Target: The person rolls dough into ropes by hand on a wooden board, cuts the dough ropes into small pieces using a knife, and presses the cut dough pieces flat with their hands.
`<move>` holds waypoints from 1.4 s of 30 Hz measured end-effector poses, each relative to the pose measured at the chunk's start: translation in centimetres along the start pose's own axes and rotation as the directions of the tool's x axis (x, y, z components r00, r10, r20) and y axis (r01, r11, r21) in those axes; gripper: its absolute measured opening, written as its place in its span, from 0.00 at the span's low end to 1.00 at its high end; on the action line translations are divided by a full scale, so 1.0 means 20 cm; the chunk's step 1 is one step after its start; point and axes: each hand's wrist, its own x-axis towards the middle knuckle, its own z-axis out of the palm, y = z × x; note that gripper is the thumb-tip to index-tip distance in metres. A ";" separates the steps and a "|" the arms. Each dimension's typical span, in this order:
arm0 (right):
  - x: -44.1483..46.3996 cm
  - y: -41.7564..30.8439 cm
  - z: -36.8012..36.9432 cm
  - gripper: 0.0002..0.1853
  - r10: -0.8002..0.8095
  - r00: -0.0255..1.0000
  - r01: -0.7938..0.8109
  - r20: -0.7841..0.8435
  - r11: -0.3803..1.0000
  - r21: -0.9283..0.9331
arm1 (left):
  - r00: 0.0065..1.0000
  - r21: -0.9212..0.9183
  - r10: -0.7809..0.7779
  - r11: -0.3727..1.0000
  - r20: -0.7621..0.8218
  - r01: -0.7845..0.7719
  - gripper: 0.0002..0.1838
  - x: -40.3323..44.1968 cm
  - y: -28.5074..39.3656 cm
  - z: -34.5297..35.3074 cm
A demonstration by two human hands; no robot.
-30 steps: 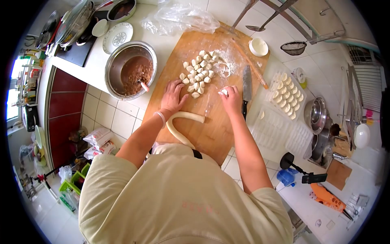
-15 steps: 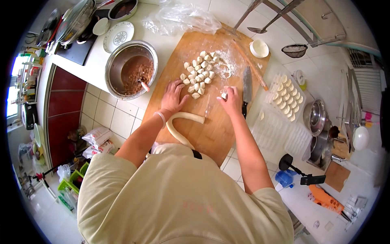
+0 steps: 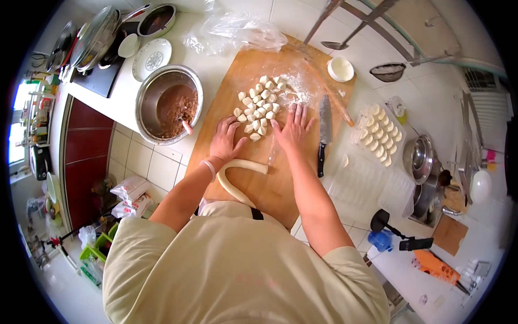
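Left hand: the left hand (image 3: 224, 143) lies palm down with its fingers extended on the cutting board (image 3: 280, 197), gripping nothing, just beside the dough pieces (image 3: 261, 102), perhaps to steady the body.
Right hand: the right hand (image 3: 293, 128) is flat and spread, palm down, near the flour (image 3: 295, 93); whether anything is under the palm cannot be told.
Dough pieces: loosely grouped between and beyond the hands, facing various ways; the flour probably keeps them from sticking.
Dough rope: the dough rope (image 3: 232, 188) lies on the board, nearer the body than the hands. Its long axis bends like a hook: one limb runs crosswise, blunt end pointing right; the other slants toward the shirt (image 3: 237, 254), which hides its end.
Knife: right of the right hand, the knife (image 3: 325, 121) points its blade away and its handle toward the person, seemingly for easy reach.
Rolling pin: beyond the knife, the rolling pin (image 3: 328, 92) slants along the board's edge, likely laid aside for working room.
Tabletop: on the tabletop (image 3: 121, 105) left of the board, the metal bowl (image 3: 148, 100) holds meat filling (image 3: 175, 110); to the right, a clear tray (image 3: 372, 186) carries rows of crescent dumplings (image 3: 377, 132).
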 end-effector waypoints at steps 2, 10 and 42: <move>0.05 0.15 0.11 0.30 0.093 0.995 -0.103 0.047 0.814 0.571 | 0.999 -0.027 -0.041 0.999 0.021 0.041 0.27 -0.02 0.00 0.00; -0.18 0.15 -0.15 0.19 -0.182 0.969 0.216 -0.170 0.954 0.207 | 0.995 -0.151 -0.007 0.988 -0.100 -0.008 0.24 0.00 0.02 -0.04; 0.19 0.18 -0.05 0.14 0.050 0.985 0.006 -0.164 0.946 0.325 | 0.980 -0.065 0.174 0.984 0.100 -0.168 0.16 0.11 0.19 0.14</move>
